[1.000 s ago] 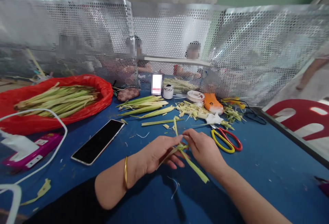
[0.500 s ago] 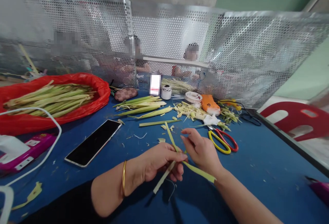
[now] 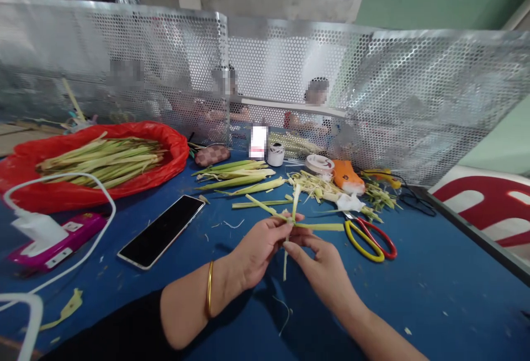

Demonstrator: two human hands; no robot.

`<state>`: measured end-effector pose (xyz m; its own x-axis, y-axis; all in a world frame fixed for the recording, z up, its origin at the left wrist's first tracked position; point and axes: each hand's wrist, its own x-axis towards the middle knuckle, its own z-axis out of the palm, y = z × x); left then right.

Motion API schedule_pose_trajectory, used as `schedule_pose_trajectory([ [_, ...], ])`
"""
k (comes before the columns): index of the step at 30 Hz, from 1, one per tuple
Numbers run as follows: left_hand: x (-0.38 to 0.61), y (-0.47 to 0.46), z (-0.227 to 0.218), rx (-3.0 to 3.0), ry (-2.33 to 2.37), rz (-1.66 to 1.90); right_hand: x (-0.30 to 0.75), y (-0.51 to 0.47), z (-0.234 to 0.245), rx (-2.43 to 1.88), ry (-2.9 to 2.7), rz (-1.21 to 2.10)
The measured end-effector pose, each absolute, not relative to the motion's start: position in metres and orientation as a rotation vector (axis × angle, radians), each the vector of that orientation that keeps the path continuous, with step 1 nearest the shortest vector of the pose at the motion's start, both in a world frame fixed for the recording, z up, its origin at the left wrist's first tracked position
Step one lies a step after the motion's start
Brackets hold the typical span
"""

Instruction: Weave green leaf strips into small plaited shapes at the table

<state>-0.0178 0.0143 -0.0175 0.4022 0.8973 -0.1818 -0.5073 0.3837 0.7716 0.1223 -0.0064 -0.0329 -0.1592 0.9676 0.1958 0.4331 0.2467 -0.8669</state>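
Pale green leaf strips [image 3: 321,227] cross in a star shape above the table, their ends pointing several ways. My left hand [image 3: 263,245] pinches them at the crossing, thumb on top; a gold bangle circles that wrist. From the right, my right hand [image 3: 321,256] closes in with its thumb at the downward strip and its fingers partly hidden behind the crossing. Beyond my hands lies a row of longer green leaves [image 3: 236,179]. Scissors [image 3: 368,239] with one yellow and one red handle rest to the right of my right hand.
On the left are a red bag [image 3: 174,159] of leaves, a phone [image 3: 161,231] and a purple power strip [image 3: 83,228] with a white cable. Leaf scraps [image 3: 314,184], a tape roll [image 3: 319,164] and an orange packet [image 3: 348,176] lie at the back, before a perforated metal screen [image 3: 281,57]; people sit behind it.
My right hand has come in from beside the strips to hold them near my left hand. The strips have turned, and both hands sit slightly higher. The view has shifted a little.
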Motion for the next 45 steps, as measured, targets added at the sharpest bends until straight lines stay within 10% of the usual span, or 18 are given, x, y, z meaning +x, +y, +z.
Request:
schedule_pose_trajectory([
  [14,-0.015,0.012,-0.019,0.774,0.754,1.032,0.117,-0.011,-0.037,-1.204,-1.63,1.039],
  [35,-0.029,0.021,-0.005,0.568,0.855,1.068,0.135,0.007,-0.031,-1.347,-1.786,0.47],
  [45,-0.027,0.013,-0.004,0.479,0.691,0.759,0.133,0.013,-0.033,-1.046,-1.756,0.904],
])
